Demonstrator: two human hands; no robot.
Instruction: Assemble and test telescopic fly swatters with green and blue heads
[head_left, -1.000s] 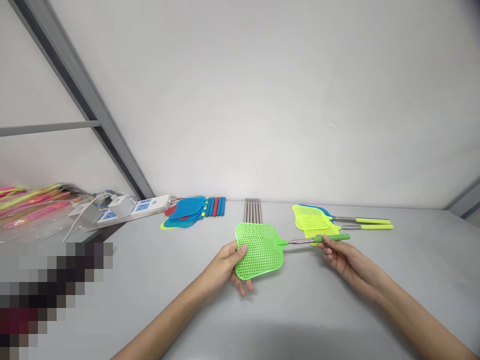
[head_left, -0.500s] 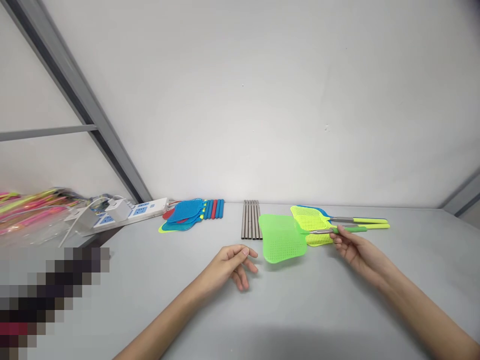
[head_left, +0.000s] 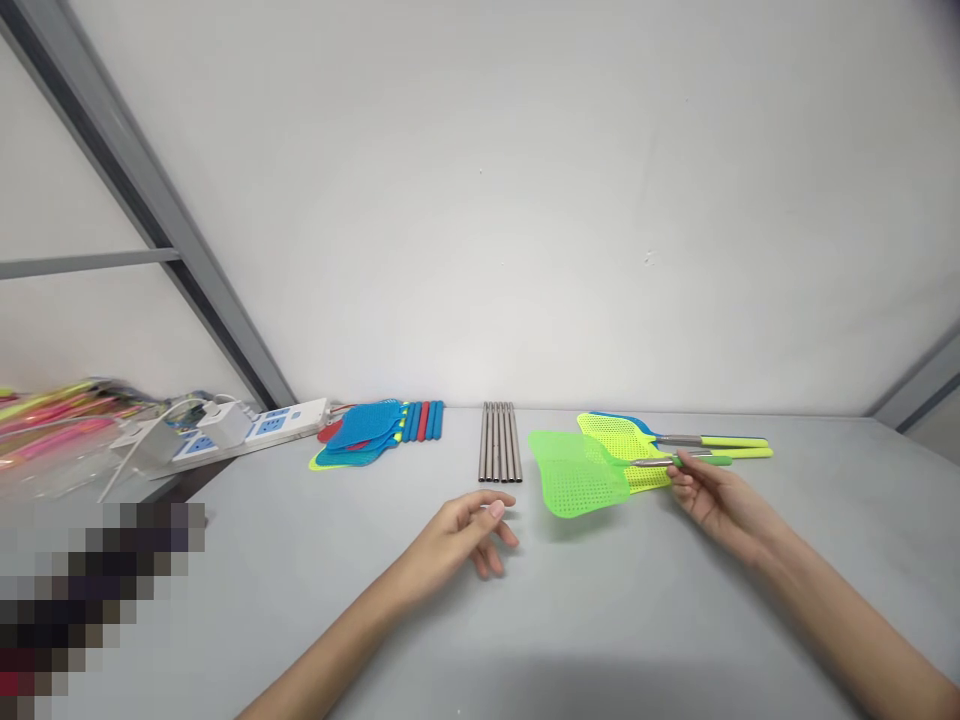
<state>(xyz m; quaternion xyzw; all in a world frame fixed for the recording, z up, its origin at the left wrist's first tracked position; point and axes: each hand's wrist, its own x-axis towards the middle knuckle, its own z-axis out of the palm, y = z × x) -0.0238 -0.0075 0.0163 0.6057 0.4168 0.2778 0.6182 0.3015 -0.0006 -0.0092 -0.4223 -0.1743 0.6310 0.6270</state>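
My right hand (head_left: 707,497) pinches a green fly swatter (head_left: 583,478) where its metal rod meets the green grip. The swatter's perforated head points left and hovers over the table, partly covering a yellow fly swatter (head_left: 616,438) lying behind it. More swatters with yellow and blue grips lie there too. To the left, my left hand (head_left: 469,535) hangs above the table with its fingers apart and nothing in them. Beyond it, several metal rods (head_left: 499,445) lie side by side.
At the back left are stacked blue swatter heads (head_left: 367,425) beside a row of blue and red grips (head_left: 424,421). A white power strip (head_left: 274,425) with plugs and bagged colourful items (head_left: 56,440) lie further left. The wall (head_left: 487,200) rises behind the table.
The green swatter's head has shifted slightly right and tilted, still in my right hand. My left hand stays nearly in place. The whole view has shifted a little.
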